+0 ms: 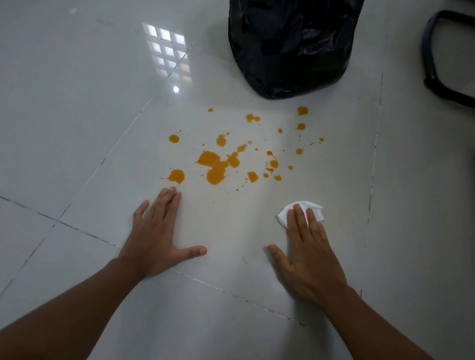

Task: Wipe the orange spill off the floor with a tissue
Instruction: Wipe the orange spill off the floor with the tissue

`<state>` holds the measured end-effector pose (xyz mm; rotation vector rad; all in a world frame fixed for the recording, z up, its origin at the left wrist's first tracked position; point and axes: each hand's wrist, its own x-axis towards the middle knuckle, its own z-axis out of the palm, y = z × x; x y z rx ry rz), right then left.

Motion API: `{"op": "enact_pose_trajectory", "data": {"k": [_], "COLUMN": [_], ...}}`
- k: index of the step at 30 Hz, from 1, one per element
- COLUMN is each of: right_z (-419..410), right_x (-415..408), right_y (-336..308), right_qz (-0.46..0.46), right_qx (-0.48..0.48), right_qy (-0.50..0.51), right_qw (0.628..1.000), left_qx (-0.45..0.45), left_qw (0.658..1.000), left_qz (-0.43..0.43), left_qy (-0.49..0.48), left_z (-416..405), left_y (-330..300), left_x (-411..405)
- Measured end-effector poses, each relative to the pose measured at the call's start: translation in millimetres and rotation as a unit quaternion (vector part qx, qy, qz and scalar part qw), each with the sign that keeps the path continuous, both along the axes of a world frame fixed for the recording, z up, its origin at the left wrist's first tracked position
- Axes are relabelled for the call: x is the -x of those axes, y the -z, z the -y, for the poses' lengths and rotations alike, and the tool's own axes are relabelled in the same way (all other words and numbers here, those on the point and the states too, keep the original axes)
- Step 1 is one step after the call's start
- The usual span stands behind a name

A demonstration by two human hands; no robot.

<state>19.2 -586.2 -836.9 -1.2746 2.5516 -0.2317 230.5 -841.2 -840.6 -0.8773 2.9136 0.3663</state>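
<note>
Fingers of the right hand are lying straight and flat, pressing down on a crumpled white tissue that's poking out from under the fingertips, so not gripping it, just holding it against the floor. Left hand is doing the same kind of thing minus the tissue: fingers stretched out, thumb splayed toward the other hand, palm sitting flat on the tile.

Just past the left fingertips the orange spill is starting, nearest blob sitting right beside the tips. The big puddle is lying a bit farther out, roughly between the two sets of fingers and beyond them, with small drops scattering further away and off toward the right hand's side. The tissue is sitting near the spill but apart from it.

Beyond the drops a black bin bag is standing on the floor. Far off past the right fingers, a black chair base is showing at the edge.
</note>
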Motion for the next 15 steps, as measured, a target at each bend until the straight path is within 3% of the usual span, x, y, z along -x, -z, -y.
{"op": "enact_pose_trajectory", "data": {"k": [3,6,15], "right_z": [7.3,7.7,72.0], "right_x": [-3.9,-6.2,-16.3], "right_y": [0.6,-0.9,-5.6], "right_qz": [0.022,0.037,0.044], "right_qx": [0.005,0.003,0.018], "right_qy": [0.021,0.009,-0.260], "right_qw": [1.000,0.999,0.965], "left_qx": [0.001,0.015,0.015], "left_qw": [1.000,0.997,0.995], "left_qz": [-0.015,-0.016,-0.003], "left_qy": [-0.006,-0.080,-0.095], "left_z": [12.2,33.2,53.1], "left_y": [-0.3,-3.5,2.9], "left_x": [-12.8,-28.8,-34.4]}}
